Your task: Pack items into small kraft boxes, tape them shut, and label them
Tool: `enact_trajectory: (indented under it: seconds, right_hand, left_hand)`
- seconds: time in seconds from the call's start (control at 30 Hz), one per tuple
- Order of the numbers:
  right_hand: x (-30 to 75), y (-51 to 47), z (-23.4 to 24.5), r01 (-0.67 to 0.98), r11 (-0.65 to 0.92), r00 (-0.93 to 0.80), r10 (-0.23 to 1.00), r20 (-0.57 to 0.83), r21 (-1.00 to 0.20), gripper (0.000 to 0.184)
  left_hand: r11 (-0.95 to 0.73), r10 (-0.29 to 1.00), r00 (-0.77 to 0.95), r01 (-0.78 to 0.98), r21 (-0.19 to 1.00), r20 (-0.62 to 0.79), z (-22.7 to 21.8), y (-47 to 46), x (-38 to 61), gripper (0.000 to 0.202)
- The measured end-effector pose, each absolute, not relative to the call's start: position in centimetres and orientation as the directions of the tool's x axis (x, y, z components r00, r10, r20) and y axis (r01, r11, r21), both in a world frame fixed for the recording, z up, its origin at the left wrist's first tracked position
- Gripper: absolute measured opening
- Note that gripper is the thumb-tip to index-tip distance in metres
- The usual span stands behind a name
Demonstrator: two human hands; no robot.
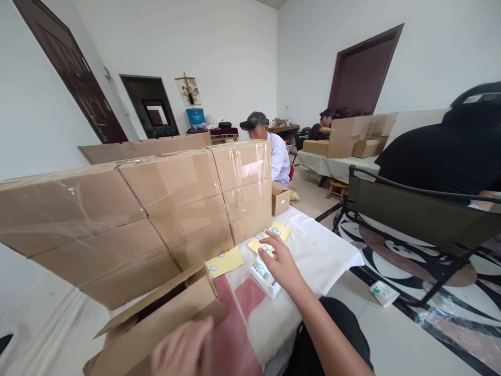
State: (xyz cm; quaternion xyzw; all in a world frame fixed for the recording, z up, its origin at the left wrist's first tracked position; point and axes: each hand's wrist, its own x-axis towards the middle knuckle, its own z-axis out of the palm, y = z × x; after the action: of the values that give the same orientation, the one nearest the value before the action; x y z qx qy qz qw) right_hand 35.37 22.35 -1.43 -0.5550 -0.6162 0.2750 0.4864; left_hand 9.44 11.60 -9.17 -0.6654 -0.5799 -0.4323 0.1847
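Note:
My right hand (278, 261) reaches forward over the cloth-covered table, fingers stretched out and resting on a yellow sticker sheet (270, 237) with small white labels. Just under the palm lies a small white box (264, 277). A second yellow sheet (225, 262) lies to the left of it. My left hand (183, 349) is at the bottom edge, blurred, pressed against the side of an open cardboard box (156, 324); its fingers do not show clearly.
A wall of taped cardboard cartons (156, 203) stands across the table's far side, with a smaller carton (280, 198) at its right end. A folding chair (422, 219) with a person in black sits to the right. Two seated people work further back. A small white box (383, 292) lies on the floor.

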Motion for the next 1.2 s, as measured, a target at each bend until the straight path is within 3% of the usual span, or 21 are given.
enact_trajectory:
  seconds: [0.07, 0.13, 0.23, 0.37, 0.6, 0.77, 0.97, 1.2]
  right_hand:
    - [35.3, 22.4, -1.6, 0.417, 0.228, 0.079, 0.955, 0.285, -0.88, 0.027]
    - [35.1, 22.6, -1.7, 0.432, 0.228, 0.072, 0.956, 0.286, -0.873, 0.026]
    - [35.3, 22.8, -1.8, 0.453, 0.198, 0.101, 0.957, 0.271, -0.869, 0.026]
    - [36.3, 22.7, -1.5, 0.47, 0.119, 0.145, 0.967, 0.209, -0.875, 0.029]
    - [36.7, 21.9, -1.2, 0.495, 0.115, 0.135, 0.969, 0.207, -0.861, 0.028]
    - [36.5, 22.4, -1.2, 0.464, -0.087, 0.143, 0.989, -0.023, -0.881, 0.035]
    - [36.7, 22.6, -2.0, 0.524, -0.211, 0.063, 0.976, -0.209, -0.825, 0.035]
    - [36.3, 22.9, -3.3, 0.478, -0.285, 0.047, 0.953, -0.3, -0.831, 0.031]
  left_hand:
    - [-0.565, 0.632, 0.207, 0.783, 0.262, 0.747, -9.7, 13.4, 14.2, 0.037]
    - [-0.632, 0.718, 0.296, 0.656, 0.413, 0.63, -9.5, 16.4, 18.3, 0.049]
    - [-0.506, 0.851, 0.239, 0.607, 0.612, 0.467, -8.7, 21.7, 22.7, 0.043]
    - [-0.391, 0.919, 0.19, 0.548, 0.74, 0.346, -8.9, 26.1, 24.7, 0.032]
    - [-0.371, 0.922, 0.243, 0.331, 0.868, 0.301, -11.3, 27.3, 23.0, 0.021]
    - [-0.238, 0.955, 0.235, 0.234, 0.942, 0.183, -11.5, 28.1, 22.6, 0.021]
    - [-0.19, 0.958, 0.254, 0.201, 0.961, 0.136, -10.9, 27.8, 22.4, 0.021]
    - [-0.238, 0.946, 0.267, 0.19, 0.952, 0.184, -11.2, 28.0, 22.2, 0.02]
